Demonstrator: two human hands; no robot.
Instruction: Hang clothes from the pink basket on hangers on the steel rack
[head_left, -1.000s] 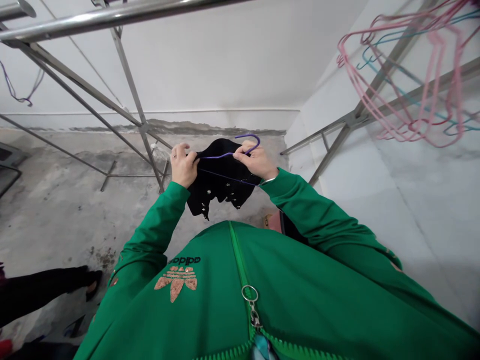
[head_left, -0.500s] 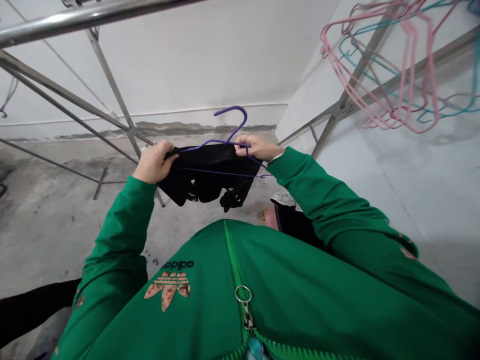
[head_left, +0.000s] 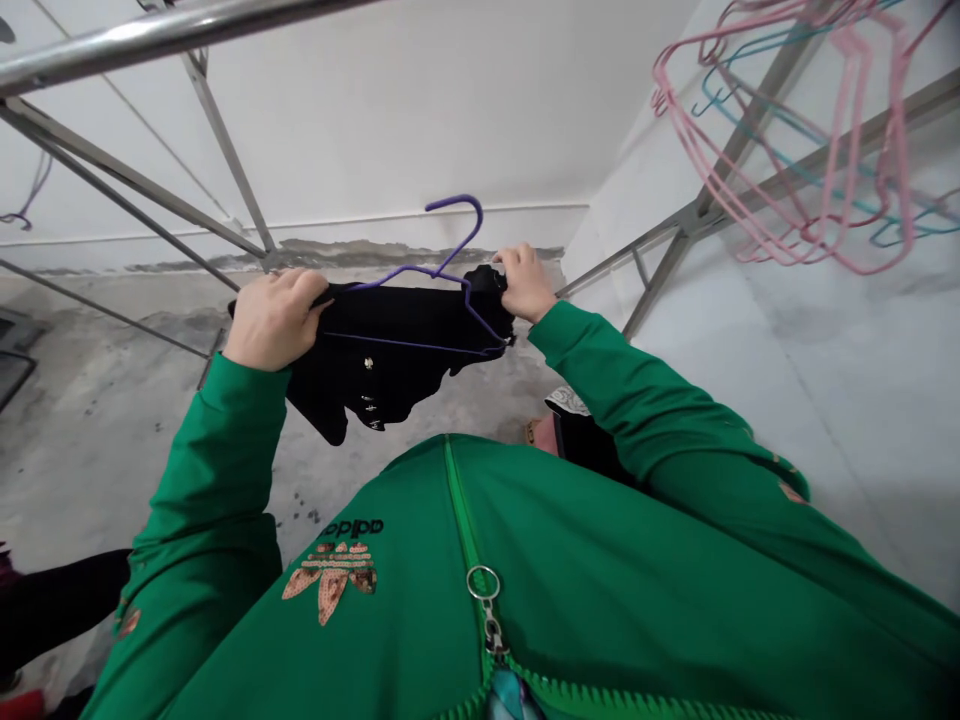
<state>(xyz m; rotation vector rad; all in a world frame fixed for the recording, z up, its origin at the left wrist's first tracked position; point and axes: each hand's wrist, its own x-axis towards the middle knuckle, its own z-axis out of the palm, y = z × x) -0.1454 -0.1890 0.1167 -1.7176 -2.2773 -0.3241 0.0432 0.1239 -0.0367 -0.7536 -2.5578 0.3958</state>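
Note:
A black garment (head_left: 397,385) with shiny buttons or trim hangs between my hands, in front of my green jacket. A purple clothes hanger (head_left: 459,250) lies over it, its hook pointing up and its lower bar crossing the cloth. At the garment's left edge, my left hand (head_left: 276,312) is closed on the cloth close to the hanger's left end, which is hidden. My right hand (head_left: 527,283) pinches a bunched part of the garment at the right; the hanger's right corner shows just below those fingers.
A metal drying rack crosses the upper left with its thick rail (head_left: 187,35). Pink hangers (head_left: 832,150) and blue ones hang on another rack at the upper right. A white wall (head_left: 450,110) stands behind a concrete floor. Dark cloth shows at lower left.
My right hand has let go of the hanger's neck area and moved right and up onto the garment. My left hand has shifted left, and the garment is spread wider.

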